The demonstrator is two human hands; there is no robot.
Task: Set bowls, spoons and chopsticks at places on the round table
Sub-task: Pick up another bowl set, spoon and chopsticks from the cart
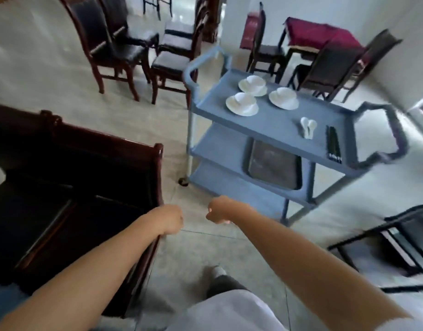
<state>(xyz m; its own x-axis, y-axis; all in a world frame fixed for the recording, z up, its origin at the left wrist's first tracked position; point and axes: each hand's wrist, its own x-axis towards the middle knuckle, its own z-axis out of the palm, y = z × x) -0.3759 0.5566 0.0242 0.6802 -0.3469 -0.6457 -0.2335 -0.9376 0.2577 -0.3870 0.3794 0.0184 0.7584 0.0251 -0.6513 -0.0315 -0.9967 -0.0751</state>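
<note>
Setting is not yet starting: all the tableware is still sitting on the cart.

Three bowls (242, 101) on saucers are clustering at the far end of the cart's (277, 123) top shelf, while spoons (308, 129) and chopsticks (333, 144) are lying by its near right edge. The left hand (172, 219) and right hand (220, 212) are hanging curled, carrying no tableware. Whether the left is touching the chair (86, 163) is unclear. The round table is not showing, so every place seems left to lay.

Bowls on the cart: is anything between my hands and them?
Nothing visible. Bare floor lies between the left hand, the right hand and the cart; the bowls sit uncovered on its top shelf. The chair stands off to the left.
</note>
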